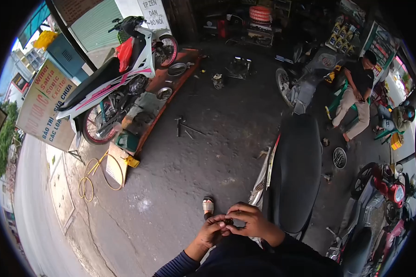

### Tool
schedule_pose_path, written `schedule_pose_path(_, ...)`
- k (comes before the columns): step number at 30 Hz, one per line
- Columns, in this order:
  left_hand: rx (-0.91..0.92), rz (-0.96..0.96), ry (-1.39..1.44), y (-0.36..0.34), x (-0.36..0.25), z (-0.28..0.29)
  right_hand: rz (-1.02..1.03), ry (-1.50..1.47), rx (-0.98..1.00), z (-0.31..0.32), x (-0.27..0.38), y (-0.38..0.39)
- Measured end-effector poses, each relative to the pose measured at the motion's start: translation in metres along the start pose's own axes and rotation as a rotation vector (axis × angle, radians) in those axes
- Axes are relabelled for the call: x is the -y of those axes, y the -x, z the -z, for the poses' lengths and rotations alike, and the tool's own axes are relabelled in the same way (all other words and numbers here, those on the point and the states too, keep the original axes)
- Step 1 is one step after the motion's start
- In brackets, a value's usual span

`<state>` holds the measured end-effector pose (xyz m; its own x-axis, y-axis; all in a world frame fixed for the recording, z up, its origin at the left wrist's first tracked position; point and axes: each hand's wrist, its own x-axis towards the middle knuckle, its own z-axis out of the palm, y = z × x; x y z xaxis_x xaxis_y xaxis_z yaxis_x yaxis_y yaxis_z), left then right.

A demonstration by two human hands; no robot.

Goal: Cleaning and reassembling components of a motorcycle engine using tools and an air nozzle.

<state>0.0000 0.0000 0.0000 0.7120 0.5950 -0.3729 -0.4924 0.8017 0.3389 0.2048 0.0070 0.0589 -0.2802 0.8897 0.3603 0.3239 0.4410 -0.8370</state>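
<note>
Both my hands meet in front of my body, low in the middle of the head view. Between their fingertips is a small dark part (228, 222), too small for me to tell its kind. My left hand (211, 231) pinches it from the left, thumb on top. My right hand (248, 220) curls round it from the other side, thumb and forefinger bent toward it. Just right of my right hand is the long black seat (295, 171) of a motorbike. My sandalled foot (208, 206) shows beyond my left hand.
At the left a white and pink motorbike (120, 81) stands on a low orange-edged platform (168, 99). A hammer (179, 126) and other tools lie on the floor. A yellow hose (93, 173) coils near the platform. Two people sit at the right, beside a bowl of parts (339, 158) and parked motorbikes.
</note>
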Motion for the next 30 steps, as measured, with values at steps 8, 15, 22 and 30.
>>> schedule_pose_path(8, -0.004, 0.064, 0.004, -0.154, -0.238, -0.009, -0.021, 0.050, -0.006, 0.031, -0.094, -0.238)
schedule_pose_path(15, 0.121, 0.013, -0.027, -0.353, -0.402, 0.008, -0.304, 0.100, -0.233, 0.121, -0.211, -0.382)
schedule_pose_path(22, 0.125, 0.246, -0.332, -0.637, -0.537, -0.076, -0.711, 0.158, -0.733, 0.230, -0.351, -0.386)
schedule_pose_path(30, 0.262, 0.301, -0.314, -0.920, -0.561, -0.203, -1.034, 0.149, -0.953, 0.408, -0.556, -0.423)
